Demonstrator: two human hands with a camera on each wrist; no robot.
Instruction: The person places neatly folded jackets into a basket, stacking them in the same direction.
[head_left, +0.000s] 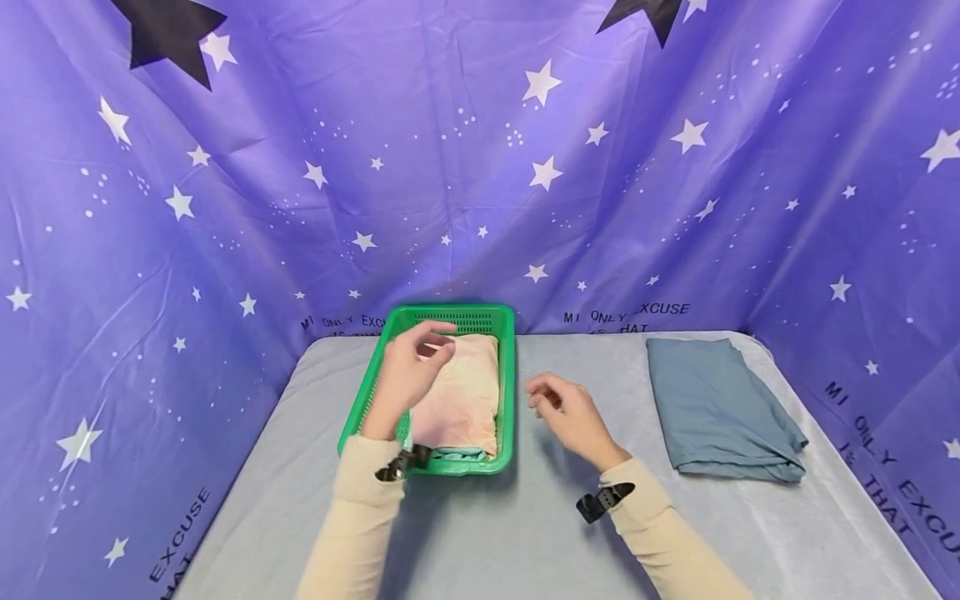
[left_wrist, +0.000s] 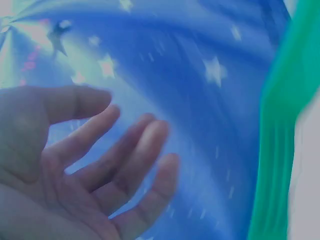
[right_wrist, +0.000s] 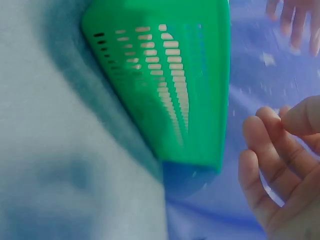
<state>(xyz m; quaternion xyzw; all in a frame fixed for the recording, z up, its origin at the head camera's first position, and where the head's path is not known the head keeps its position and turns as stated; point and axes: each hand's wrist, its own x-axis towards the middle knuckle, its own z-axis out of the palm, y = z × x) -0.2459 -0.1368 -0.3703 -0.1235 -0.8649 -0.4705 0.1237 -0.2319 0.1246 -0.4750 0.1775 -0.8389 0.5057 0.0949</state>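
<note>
A green plastic basket (head_left: pixel 507 392) with slotted walls stands on the grey-covered table. Inside it lies a folded pale pink cloth (head_left: pixel 465 400), and some teal cloth (head_left: pixel 459 454) shows at its near end. Above the basket's left part hovers my left hand (head_left: pixel 412 367); the left wrist view shows its fingers loosely bent around nothing. Just right of the basket, my right hand (head_left: pixel 570 417) hangs over the table, fingers relaxed, holding nothing. In the right wrist view the basket's outer wall (right_wrist: pixel 150 85) is beside that hand, apart from it.
A folded blue-grey cloth (head_left: pixel 720 408) lies at the table's right side. Purple star-printed curtains (head_left: pixel 480 167) hang behind the table and along both sides. The grey table cover (head_left: pixel 495 542) reaches toward the front.
</note>
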